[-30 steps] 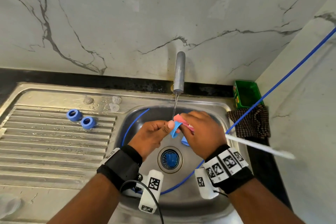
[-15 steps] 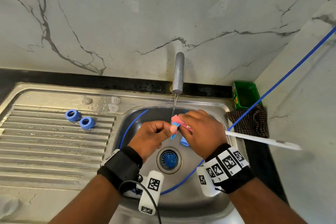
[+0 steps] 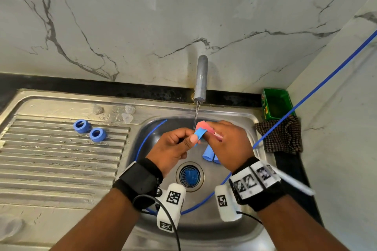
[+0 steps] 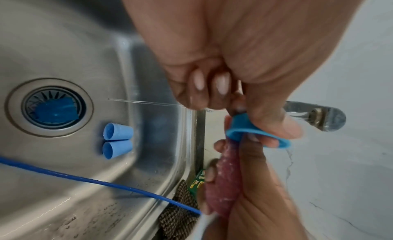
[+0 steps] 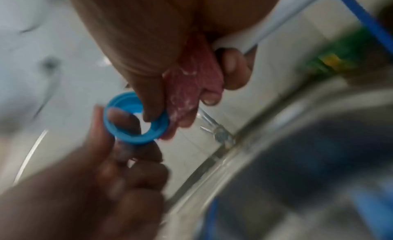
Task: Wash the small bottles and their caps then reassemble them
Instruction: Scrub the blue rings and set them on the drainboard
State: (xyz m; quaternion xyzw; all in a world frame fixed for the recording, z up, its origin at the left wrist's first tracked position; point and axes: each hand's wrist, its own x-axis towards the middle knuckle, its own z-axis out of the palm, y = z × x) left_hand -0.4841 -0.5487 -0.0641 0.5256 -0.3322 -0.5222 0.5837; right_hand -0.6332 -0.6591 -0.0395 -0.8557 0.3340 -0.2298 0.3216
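Left hand (image 3: 173, 146) pinches blue cap (image 3: 199, 133) — right hand (image 3: 228, 144) grips pink sponge (image 3: 204, 125), seemingly scrubbing.

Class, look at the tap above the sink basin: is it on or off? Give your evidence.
On. A thin stream of water falls from the tap spout toward the blue ring cap held beneath it.

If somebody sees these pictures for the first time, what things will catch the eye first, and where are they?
First, the two hands over the sink basin: the left hand pinches a blue ring cap under the thin stream from the tap, while the right hand holds a pink sponge against it. Next, two blue rings lie on the draining board at the left, and two small blue cone pieces lie beside the drain.
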